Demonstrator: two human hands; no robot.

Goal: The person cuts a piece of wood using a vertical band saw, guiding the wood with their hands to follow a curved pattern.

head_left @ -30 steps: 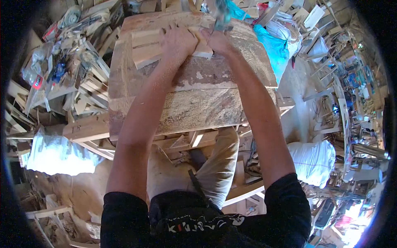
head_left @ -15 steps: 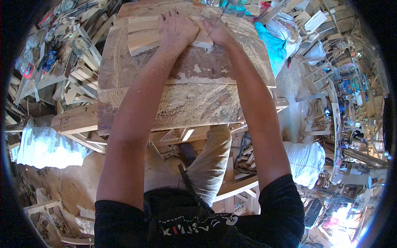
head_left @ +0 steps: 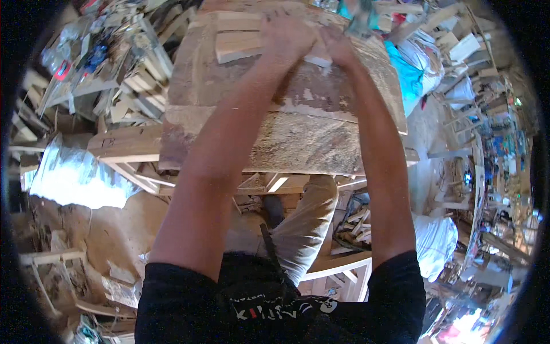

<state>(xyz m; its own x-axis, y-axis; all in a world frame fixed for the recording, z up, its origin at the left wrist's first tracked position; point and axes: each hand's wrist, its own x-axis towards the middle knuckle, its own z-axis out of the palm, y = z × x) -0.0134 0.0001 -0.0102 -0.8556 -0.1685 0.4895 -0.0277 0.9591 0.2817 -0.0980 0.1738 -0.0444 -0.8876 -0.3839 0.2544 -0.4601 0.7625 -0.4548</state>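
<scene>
At the far side of the sawdust-covered worktable point(head_left: 321, 152), my left hand point(head_left: 289, 35) rests over pale wooden pieces, its fingers stretched forward and blurred. One cut piece point(head_left: 239, 47) shows to the left of that hand. Pale wood point(head_left: 318, 59) also shows between my two hands; whether it joins the left piece is hidden under my left hand. My right hand point(head_left: 339, 47) is at the right end of this wood, touching or nearly touching it. Motion smears its fingers, so its grip cannot be made out.
Offcuts point(head_left: 137, 92) are heaped left of the table. Teal and white sacks point(head_left: 409, 74) lie against its right side. A blurred grey shape point(head_left: 361, 20) stands beyond my right hand. Wooden frames point(head_left: 129, 143) and a white sack point(head_left: 432, 243) are nearer my body.
The whole view has shifted, with the table now farther right and higher. Against the tabletop, both hands and the wood have moved slightly right. The thin line by my right hand no longer shows clearly.
</scene>
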